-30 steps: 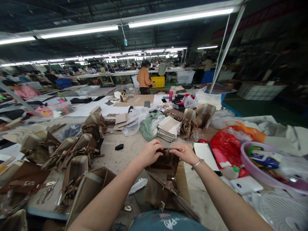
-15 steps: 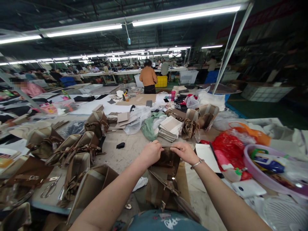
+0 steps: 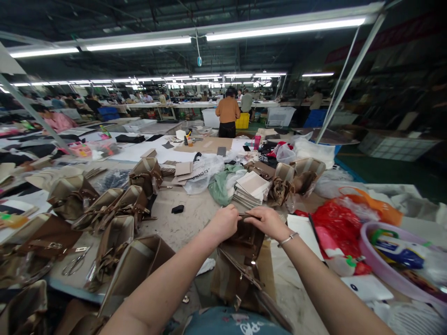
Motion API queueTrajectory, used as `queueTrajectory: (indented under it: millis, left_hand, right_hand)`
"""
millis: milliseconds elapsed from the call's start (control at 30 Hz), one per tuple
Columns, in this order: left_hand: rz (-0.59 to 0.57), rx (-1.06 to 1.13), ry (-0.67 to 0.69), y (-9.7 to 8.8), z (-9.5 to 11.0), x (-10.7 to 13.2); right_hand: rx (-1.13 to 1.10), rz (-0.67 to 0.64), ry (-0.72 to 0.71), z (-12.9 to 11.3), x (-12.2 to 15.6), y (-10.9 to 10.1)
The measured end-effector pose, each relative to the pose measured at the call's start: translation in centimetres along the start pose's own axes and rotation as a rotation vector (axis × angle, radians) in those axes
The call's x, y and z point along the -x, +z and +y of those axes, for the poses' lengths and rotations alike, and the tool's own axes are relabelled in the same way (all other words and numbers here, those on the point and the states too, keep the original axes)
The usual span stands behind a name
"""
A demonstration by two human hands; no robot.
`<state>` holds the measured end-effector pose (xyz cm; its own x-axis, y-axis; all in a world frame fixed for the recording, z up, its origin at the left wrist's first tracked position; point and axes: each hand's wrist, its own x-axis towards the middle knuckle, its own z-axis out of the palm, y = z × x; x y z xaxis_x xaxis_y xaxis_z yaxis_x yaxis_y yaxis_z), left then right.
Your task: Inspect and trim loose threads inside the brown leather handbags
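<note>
Grip shut on both sides: left hand [image 3: 226, 222] and right hand [image 3: 267, 221] pinch the top edge of a brown handbag [image 3: 244, 253], fingers clamped on the leather and thumbs nearly meeting. The handbag sits on the worktop [image 3: 188, 225], close in front of the person. Left of the handbag: unfinished tan bags [image 3: 115, 209], with scissors [image 3: 74, 264] among them. Behind it: stack of grey boards [image 3: 252, 188]. Right of it: white sheet [image 3: 303, 230], red plastic bag [image 3: 335, 218], and a purple basin [image 3: 380, 272] farther right. Silver bracelet [image 3: 288, 239] on the right wrist.
</note>
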<state>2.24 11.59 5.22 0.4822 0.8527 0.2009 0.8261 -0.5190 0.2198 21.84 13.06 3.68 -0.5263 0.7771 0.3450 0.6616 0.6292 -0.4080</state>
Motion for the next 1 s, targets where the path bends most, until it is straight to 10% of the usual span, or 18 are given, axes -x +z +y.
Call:
queueTrajectory:
  millis: [1000]
  left_hand:
    - [0.036,0.086,-0.123,0.0,-1.3,0.8]
  right_hand:
    - [0.11,-0.055,0.013,0.1,-0.1,0.1]
